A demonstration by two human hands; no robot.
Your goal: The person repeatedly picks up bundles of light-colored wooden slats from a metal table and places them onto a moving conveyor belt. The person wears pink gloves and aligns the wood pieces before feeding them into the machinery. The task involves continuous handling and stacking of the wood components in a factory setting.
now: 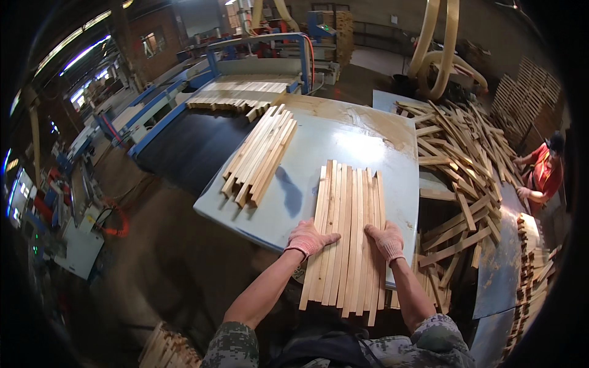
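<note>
Wooden slats [346,236] on grey table [343,144]

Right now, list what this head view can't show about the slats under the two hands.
- Row of slats: its near ends overhang the table; whatever lies beneath is dark.
- Left hand and right hand: gloves hide the fingers; palms cover the wood beneath.
- Second bundle: slat count is too small to tell.
</note>
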